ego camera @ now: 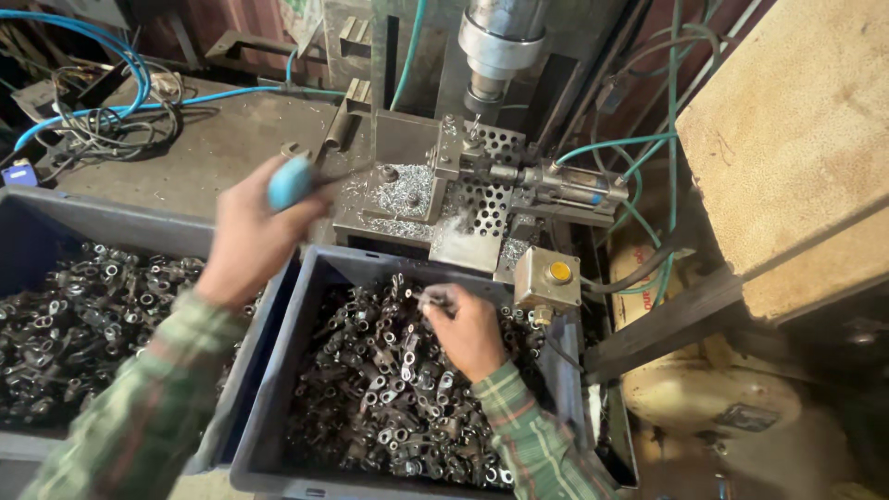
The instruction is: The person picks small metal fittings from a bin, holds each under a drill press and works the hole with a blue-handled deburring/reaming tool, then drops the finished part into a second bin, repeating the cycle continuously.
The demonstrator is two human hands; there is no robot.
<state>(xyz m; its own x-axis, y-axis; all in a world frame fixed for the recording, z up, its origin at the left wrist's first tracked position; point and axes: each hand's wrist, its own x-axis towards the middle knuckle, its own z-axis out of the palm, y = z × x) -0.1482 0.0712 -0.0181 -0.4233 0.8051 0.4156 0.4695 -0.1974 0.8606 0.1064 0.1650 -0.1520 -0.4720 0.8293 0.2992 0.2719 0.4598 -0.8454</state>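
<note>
Head view: left hand (248, 243) grips blue-handled tool (292, 181) at drill fixture (468, 176); right hand (468, 329) pinches metal part (428, 298) over near bin (278, 389). Looks like the loading step. Next move calls for seating part squarely under spindle (495, 46).

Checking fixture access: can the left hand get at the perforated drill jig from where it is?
Probably yes. The left hand, gripping a blue-handled tool, is raised beside the perforated jig, and only loose metal shavings lie between them. The right hand is down in the bin of metal parts, out of the way.
</note>
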